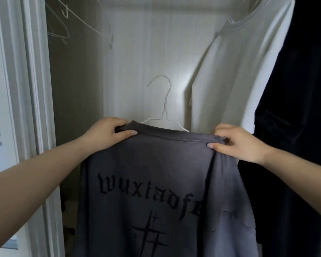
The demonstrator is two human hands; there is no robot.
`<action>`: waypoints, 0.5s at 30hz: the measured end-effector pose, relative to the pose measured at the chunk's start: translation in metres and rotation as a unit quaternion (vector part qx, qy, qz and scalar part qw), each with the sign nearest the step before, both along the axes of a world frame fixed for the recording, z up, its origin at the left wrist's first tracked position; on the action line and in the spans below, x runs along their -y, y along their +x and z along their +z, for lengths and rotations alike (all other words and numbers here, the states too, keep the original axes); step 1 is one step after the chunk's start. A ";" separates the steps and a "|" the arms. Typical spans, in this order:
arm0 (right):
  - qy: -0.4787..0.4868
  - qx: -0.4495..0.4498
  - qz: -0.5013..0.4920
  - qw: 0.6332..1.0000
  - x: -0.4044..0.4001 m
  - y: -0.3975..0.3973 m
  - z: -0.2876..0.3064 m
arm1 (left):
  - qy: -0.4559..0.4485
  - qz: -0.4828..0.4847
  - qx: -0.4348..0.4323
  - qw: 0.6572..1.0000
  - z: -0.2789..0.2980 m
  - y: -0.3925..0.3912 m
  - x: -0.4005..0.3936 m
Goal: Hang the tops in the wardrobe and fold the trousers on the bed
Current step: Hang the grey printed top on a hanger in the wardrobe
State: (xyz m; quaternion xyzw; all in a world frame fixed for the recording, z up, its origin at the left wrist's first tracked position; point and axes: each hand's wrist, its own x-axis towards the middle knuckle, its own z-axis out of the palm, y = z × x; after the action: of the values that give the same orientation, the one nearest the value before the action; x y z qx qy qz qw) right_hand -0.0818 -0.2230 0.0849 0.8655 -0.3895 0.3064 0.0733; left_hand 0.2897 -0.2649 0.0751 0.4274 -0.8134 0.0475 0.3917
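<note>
I hold a dark grey T-shirt (pixel 156 164) with black gothic lettering up in front of the open wardrobe (pixel 130 52). My left hand (pixel 104 132) grips the left side of its neckline and my right hand (pixel 241 141) grips the right side. A white wire hanger (pixel 165 108) sticks up out of the collar, with its hook free in the air and its shoulders hidden inside the shirt.
A white T-shirt (pixel 235 71) hangs at the upper right, next to a black garment (pixel 300 89) at the far right. Empty white wire hangers (pixel 63 25) hang at the upper left. The wardrobe's door frame (pixel 32 89) stands on the left.
</note>
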 end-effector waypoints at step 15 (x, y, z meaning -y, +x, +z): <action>0.080 0.048 -0.055 0.994 0.007 0.000 0.030 | -0.102 0.026 -0.061 0.993 0.015 -0.003 -0.005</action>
State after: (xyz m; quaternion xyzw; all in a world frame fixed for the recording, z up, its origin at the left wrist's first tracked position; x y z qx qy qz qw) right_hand -0.0821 -0.2305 0.1154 0.8302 -0.4627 0.3111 0.0020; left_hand 0.2864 -0.2595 0.0902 0.4082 -0.7678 0.1136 0.4806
